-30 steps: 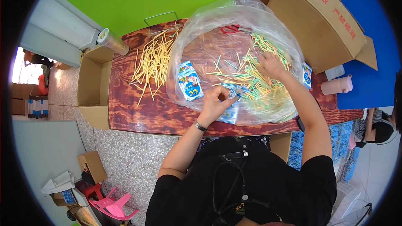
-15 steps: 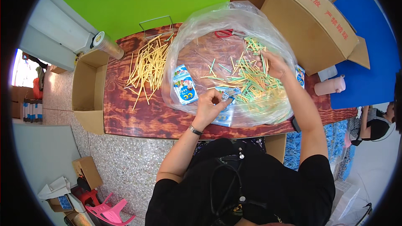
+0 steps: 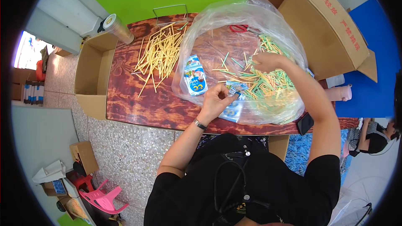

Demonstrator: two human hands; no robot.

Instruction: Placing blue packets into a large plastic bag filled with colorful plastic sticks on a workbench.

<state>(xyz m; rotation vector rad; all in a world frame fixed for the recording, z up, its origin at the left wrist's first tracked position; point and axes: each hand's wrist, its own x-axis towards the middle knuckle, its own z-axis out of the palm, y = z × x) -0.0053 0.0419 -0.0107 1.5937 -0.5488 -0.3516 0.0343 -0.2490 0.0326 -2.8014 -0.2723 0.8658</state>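
Note:
My left hand (image 3: pixel 215 102) pinches the top of a blue-and-white printed packet (image 3: pixel 231 112) near the table's front edge. Bent over a heap of short yellow and green sticks (image 3: pixel 272 83), my right hand (image 3: pixel 268 61) has its fingers closed on a few thin sticks; the fingertips are partly hidden. The heap lies in a large clear plastic bag (image 3: pixel 190 33) spread wide on the table. Left of my left hand, another blue-and-white packet (image 3: pixel 195 79) lies flat on the plastic. Several loose sticks are scattered between this packet and the heap.
Longer yellow sticks (image 3: pixel 161 54) are piled on the table (image 3: pixel 130 104) to the left. Red-handled scissors (image 3: pixel 239 28) lie at the back. A clear cup (image 3: pixel 119 29), a wire stand (image 3: pixel 169 10), an open carton (image 3: pixel 94 73), a large box (image 3: pixel 326 29) and a pink bottle (image 3: pixel 339 93) surround the work area.
My right hand has come left and nearer across the stick heap, toward the packet. My left hand keeps its pinch on the packet. The whole view has shifted slightly.

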